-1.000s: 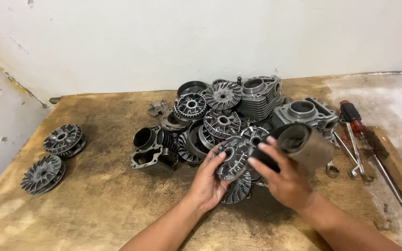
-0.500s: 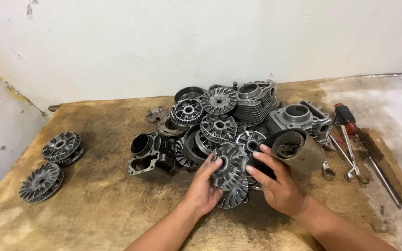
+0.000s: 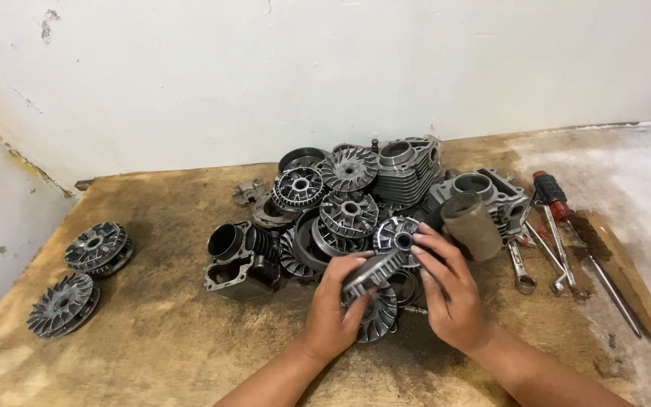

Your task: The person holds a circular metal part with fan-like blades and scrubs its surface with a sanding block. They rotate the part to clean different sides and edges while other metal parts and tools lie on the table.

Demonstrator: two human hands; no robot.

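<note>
My left hand point(image 3: 331, 310) grips a grey finned pulley disc point(image 3: 371, 270), tilted almost edge-on above the wooden table point(image 3: 167, 332). My right hand point(image 3: 452, 298) has its fingertips against the disc's right edge. Just behind those fingers a plain metal sleeve point(image 3: 471, 224) leans by a cylinder block point(image 3: 491, 192); I cannot tell whether the hand touches it. Another finned disc point(image 3: 378, 316) lies under the held one. Behind both hands is a pile of finned discs point(image 3: 349, 213) and engine parts.
Two finned discs point(image 3: 98, 245) point(image 3: 62, 304) lie apart at the table's left. A dark cylinder block point(image 3: 236, 260) sits left of the pile. Wrenches point(image 3: 520, 271), a red-handled screwdriver point(image 3: 550, 188) and a wooden wire brush point(image 3: 623, 267) lie at the right. A white wall runs behind.
The held disc has tipped from facing me to nearly edge-on and come lower. The sleeve has swung from lying with its mouth toward me to standing more upright by the cylinder block.
</note>
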